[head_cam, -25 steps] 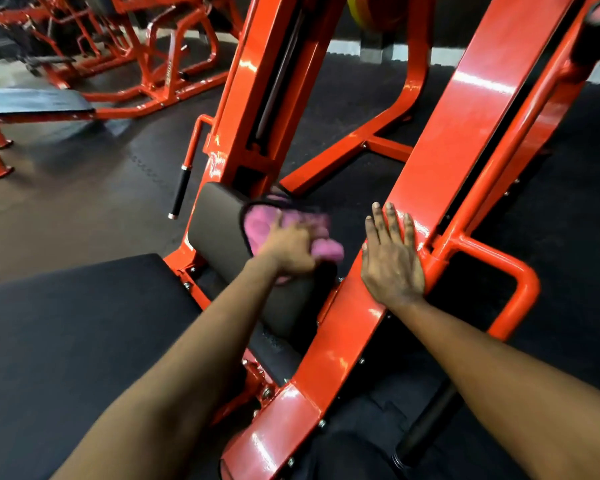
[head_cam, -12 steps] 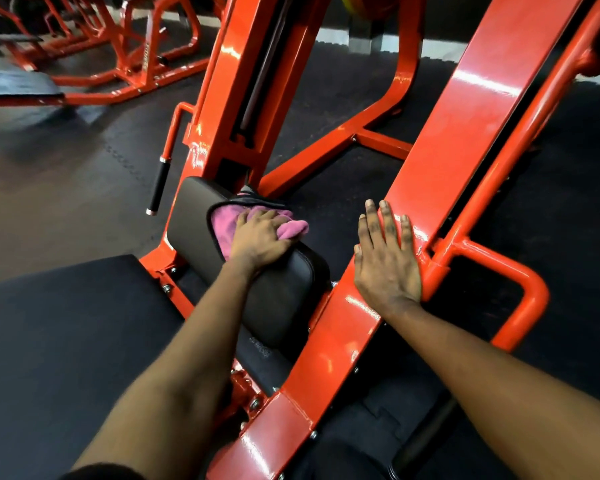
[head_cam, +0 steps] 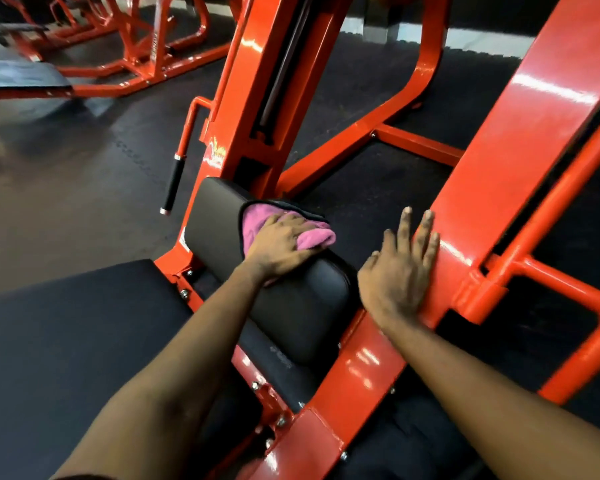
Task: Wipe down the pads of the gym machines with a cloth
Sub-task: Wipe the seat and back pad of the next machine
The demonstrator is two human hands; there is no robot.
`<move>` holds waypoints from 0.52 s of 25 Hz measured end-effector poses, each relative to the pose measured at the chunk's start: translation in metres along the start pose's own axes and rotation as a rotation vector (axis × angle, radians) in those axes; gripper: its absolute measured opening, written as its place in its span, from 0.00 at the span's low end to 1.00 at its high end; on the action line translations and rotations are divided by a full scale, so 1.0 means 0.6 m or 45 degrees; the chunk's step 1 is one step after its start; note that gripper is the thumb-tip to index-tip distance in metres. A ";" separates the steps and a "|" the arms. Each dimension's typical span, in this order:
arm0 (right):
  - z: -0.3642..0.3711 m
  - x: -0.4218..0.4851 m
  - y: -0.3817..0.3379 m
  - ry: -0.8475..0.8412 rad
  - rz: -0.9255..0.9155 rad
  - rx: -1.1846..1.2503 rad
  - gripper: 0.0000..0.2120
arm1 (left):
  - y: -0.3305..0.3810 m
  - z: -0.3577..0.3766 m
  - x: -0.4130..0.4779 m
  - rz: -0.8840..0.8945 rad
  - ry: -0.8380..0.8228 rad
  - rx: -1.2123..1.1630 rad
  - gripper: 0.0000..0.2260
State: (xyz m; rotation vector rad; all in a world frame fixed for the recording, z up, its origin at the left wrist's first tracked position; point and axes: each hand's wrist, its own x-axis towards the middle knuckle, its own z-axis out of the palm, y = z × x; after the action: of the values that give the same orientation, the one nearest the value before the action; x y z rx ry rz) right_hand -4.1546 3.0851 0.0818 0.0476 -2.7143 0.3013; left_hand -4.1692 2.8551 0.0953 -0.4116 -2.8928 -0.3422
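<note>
**Pink cloth on the black pad**

The left hand (head_cam: pixel 279 245) curls its fingers over a pink fluffy cloth (head_cam: pixel 253 220) and presses it on top of the rounded black leather pad (head_cam: pixel 302 306). The right hand (head_cam: pixel 397 275) is wide open and lies flat on the shiny orange metal beam (head_cam: pixel 499 161) beside the pad. A second ago the cloth was nearer the pad's far edge. The right hand has stayed put. Both arms reach forward, nearly straight.

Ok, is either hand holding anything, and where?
The left hand grips the pink cloth around its bunched fold, pressing it on the black pad. The right hand holds nothing; it rests flat on the orange beam.
</note>
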 end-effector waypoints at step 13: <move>0.030 0.082 -0.180 -1.044 0.428 0.194 0.23 | -0.090 -0.020 0.038 -0.164 -0.257 0.025 0.25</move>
State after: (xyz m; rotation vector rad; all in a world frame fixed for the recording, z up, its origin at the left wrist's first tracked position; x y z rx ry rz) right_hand -4.1981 2.9763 0.1073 -0.3127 -3.5011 0.7181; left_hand -4.2044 2.8072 0.1009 -0.2706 -3.1258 -0.3082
